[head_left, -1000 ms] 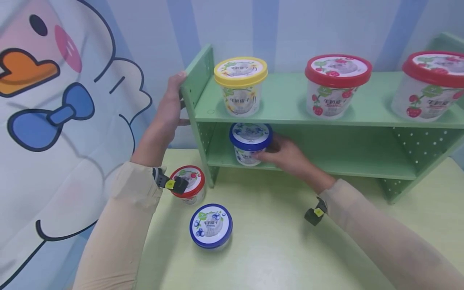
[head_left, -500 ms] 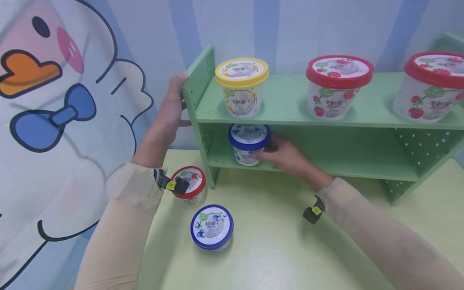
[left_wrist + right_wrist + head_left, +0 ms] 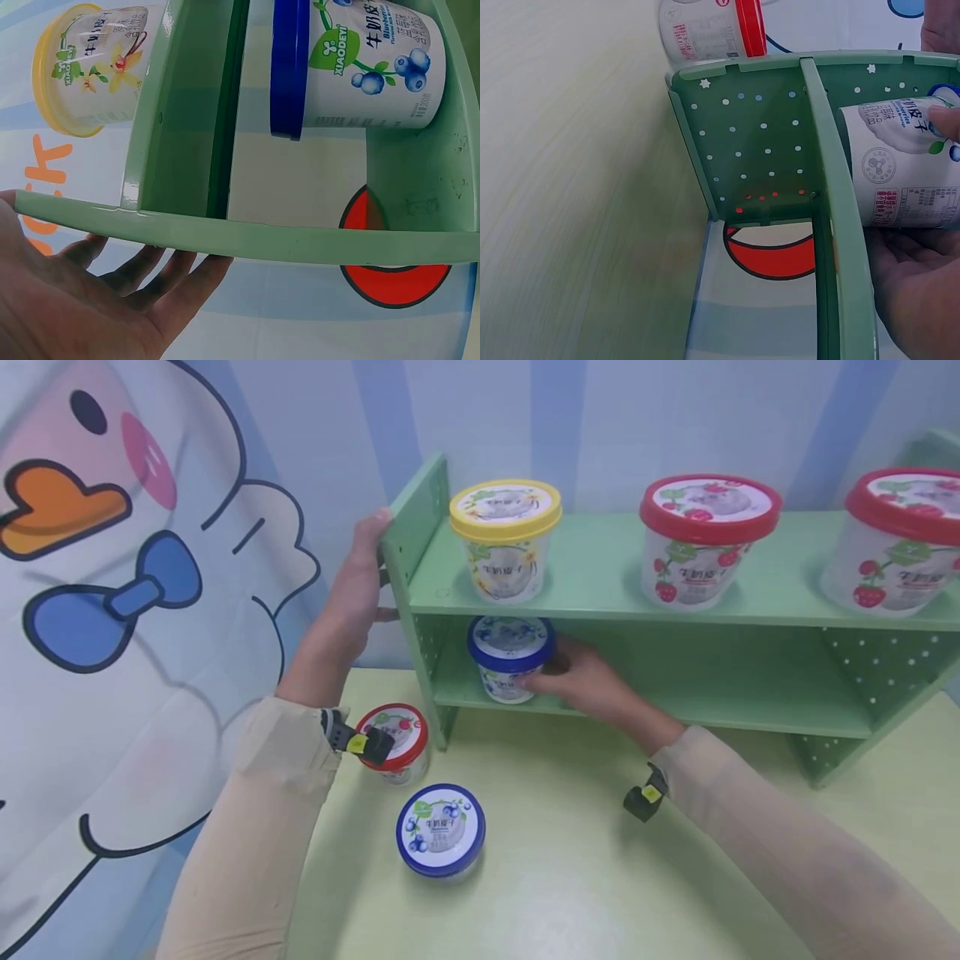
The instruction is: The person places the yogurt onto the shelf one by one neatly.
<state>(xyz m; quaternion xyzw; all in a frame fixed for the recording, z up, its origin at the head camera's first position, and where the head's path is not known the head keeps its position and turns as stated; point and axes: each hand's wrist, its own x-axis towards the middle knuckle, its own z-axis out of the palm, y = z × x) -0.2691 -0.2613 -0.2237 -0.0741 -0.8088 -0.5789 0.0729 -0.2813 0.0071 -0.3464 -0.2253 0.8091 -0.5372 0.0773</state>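
Right grip (image 3: 588, 681), partly hidden, pinches shelved blue tub (image 3: 512, 646); left grip (image 3: 348, 597) spread against shelf (image 3: 600, 560). Surface (image 3: 570, 860) pale; wall (image 3: 487, 410) striped.

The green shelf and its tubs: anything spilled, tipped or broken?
Nothing stands out: the yellow-lidded tub on the green shelf and the blue-lidded tub in the right hand look upright, lids on; no spill shows.

In grip of right hand (image 3: 588, 683): blue-lidded cup (image 3: 510, 658), white, printed with blueberries. Directly above grip: yellow-lidded cup (image 3: 506, 564), printed with yellow flowers. Around grip: green shelf (image 3: 720, 672), dotted on inner ends. Behind grip: light-blue wall (image 3: 480, 410), darker stripes. Below grip: pale yellowish table (image 3: 570, 860).
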